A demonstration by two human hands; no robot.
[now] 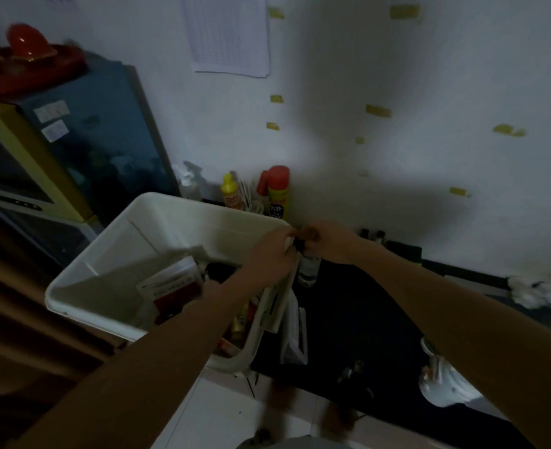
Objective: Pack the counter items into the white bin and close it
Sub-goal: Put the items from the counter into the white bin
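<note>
**Both hands meet at the bin's far corner**

Nearest me, at five o'clock in my view, a pale ornament (pixel 439 384) sits on the dark counter (pixel 365 312), not yet packed. At six o'clock from my hands a flat white packet (pixel 295 335) leans against the outside of the bin's right wall. I judge it is propped there to be an easy next grab.

The white bin (pixel 105 270) stands open at the counter's nine o'clock side, so anything can go over its rim without a long carry. A red-and-white box (pixel 173 286) already lies inside, with some small bottles (pixel 240 322) low against the right wall. I cannot make out the lid.

My left hand (pixel 275 251) reaches across the open top to the bin's far right corner. My right hand (pixel 329 241) comes in over the counter to meet it. The fingers of both are curled and together they pinch a small dark piece (pixel 298 243). Just below, a clear bottle (pixel 310 267) stands upright on the counter beside that corner. The piece may be its cap, but the light is too dim to tell. I think I am working at the corner so the thing can drop straight in.

Farther off, at twelve o'clock against the wall, a yellow bottle (pixel 230 192) and a red-capped can (pixel 279 189) stand upright, waiting their turn. At three o'clock a fluffy white tuft (pixel 533 293) lies on the counter.
</note>
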